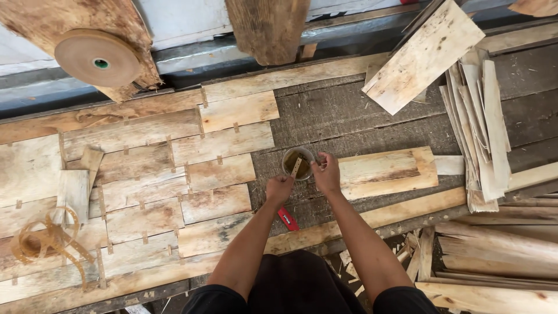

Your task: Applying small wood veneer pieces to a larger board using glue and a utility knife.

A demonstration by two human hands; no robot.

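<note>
One small round cup (297,163) stands on the dark workbench (349,116), between the joined sheet of wood strips (145,192) on the left and one loose wood sheet (386,172) on the right. The cup holds a dark liquid. The right hand (326,173) is at the cup's right rim, fingers pinched on one short strip of tape (296,167) that dips into the cup. The left hand (279,190) sits just below the cup, curled into a closed fist; whether it holds anything cannot be told. One red tool (287,218) lies on the bench between the two forearms. One roll of brown tape (97,57) rests on a board at upper left. One tangle of loose tape (43,244) lies at lower left. A stack of thin wood strips (478,134), too many to count, lies at right.
</note>
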